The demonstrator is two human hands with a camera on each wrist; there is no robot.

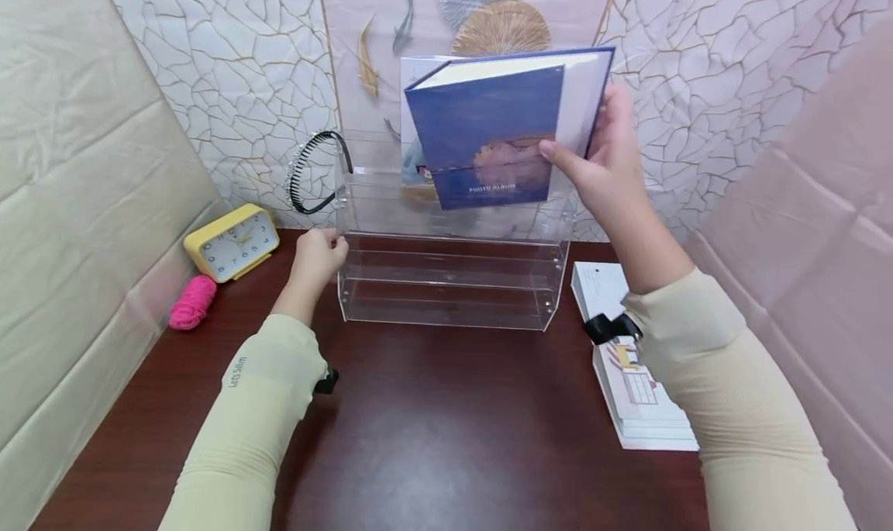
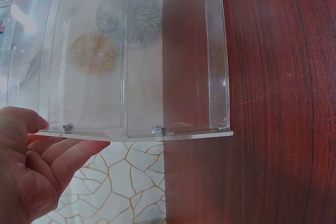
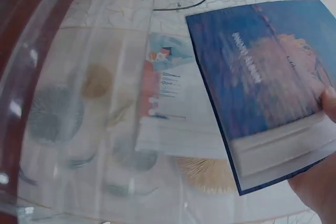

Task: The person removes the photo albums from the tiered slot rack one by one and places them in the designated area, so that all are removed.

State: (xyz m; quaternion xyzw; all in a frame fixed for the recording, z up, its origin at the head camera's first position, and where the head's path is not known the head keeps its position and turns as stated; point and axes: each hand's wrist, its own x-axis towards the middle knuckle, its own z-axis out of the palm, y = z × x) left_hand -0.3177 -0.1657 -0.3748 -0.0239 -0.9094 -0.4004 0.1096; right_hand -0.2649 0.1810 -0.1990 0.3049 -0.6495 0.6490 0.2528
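A blue photo album (image 1: pixel 481 128) is in my right hand (image 1: pixel 610 163), gripped at its right side with the thumb on the front. It is raised over the top of a clear acrylic tiered rack (image 1: pixel 446 314). Behind the album, a thin illustrated booklet (image 3: pixel 176 103) stands in the rack's upper part. The rack's left side panel is pinched by my left hand (image 1: pixel 317 260); the left wrist view shows the thumb (image 2: pixel 34 119) on one face and fingers on the other. A black toothed headband (image 1: pixel 300 178) is at the rack's upper left corner.
Left of the rack stand a yellow alarm clock (image 1: pixel 233 244) and a pink yarn skein (image 1: pixel 192 302). White books or boxes (image 1: pixel 645 407) lie at right, partly under my right forearm. A patterned wall (image 1: pixel 237 74) rises behind the dark red tabletop (image 1: pixel 418 438).
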